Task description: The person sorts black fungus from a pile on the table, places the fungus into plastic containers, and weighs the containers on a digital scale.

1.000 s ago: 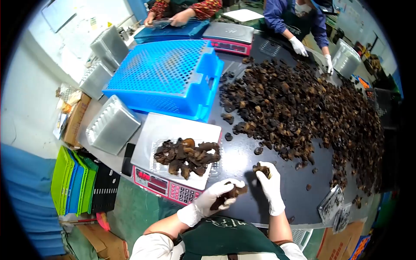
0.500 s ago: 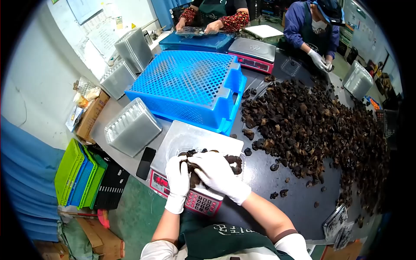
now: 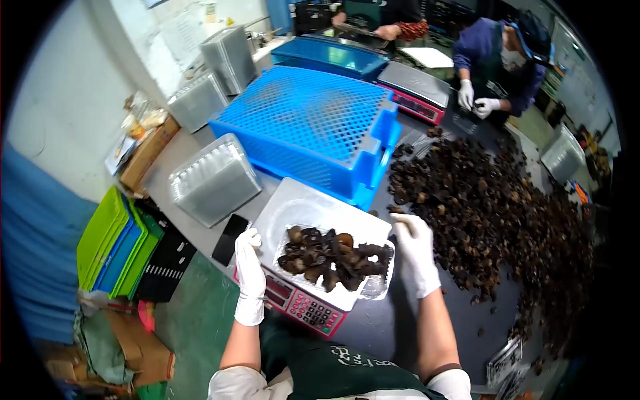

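Mushroom pieces (image 3: pixel 333 257) being held in a clear tray (image 3: pixel 379 288) on the nearer scale (image 3: pixel 313 198)

A dark table (image 3: pixel 460 310) is being covered across much of its right half by a broad brown pile (image 3: pixel 487 227) of similar pieces. Left of the pile, a blue crate (image 3: pixel 307 110) is being supported on the tabletop, and near its far right corner a second scale (image 3: pixel 415 83) is being shown. In front of the crate, the nearer scale — silver on top, red along the keypad side — is being loaded with the clear tray, whose right-hand corner is being left past the platform's edge. To the left of that scale, a stack of clear containers (image 3: pixel 217 180) is being borne by the table.

Within the tray, the mushroom pieces are being bunched in a loose, overlapping heap. Just right of it the gloved right hand (image 3: pixel 415 257) is being held, fingers lightly bent; its palm is being hidden, so whether anything is being gripped cannot be told. At the scale's left edge the gloved left hand (image 3: pixel 250 277) is being held, fingers curled narrowly — whether anything is being pinched cannot be told either. Just behind it, a dark flat object (image 3: pixel 231 238) is being supported by the table. Near the right fingertips, a single brown piece (image 3: pixel 396 209) is being shown.
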The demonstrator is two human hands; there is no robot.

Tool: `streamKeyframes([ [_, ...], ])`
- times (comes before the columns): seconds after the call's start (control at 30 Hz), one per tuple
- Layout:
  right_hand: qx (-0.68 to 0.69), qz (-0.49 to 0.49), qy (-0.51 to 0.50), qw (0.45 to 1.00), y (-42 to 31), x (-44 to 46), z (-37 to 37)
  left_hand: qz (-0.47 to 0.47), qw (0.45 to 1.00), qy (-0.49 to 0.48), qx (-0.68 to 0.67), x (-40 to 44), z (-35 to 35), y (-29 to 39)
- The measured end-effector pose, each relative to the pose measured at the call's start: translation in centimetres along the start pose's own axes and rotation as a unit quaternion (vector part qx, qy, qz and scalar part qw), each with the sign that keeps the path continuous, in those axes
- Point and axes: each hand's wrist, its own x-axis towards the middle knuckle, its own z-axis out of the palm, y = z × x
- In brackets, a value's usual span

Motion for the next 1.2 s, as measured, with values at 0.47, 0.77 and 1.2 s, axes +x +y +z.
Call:
streamKeyframes([
  [0.47,-0.221,0.060,-0.079,0.970,10.5,-4.0,0.3,0.000,0.998,0.062,0.032,1.0,-3.8,2.9],
  [0.77,-0.058,-0.049,-0.038,0.996,0.9,-6.2,-3.3,0.100,0.953,-0.181,0.220,-0.8,0.5,5.5],
  [1.2,-0.151,-0.261,-0.248,0.921,-5.6,-3.3,5.5,0.195,0.852,-0.351,0.335,-1.1,6.0,6.0],
])
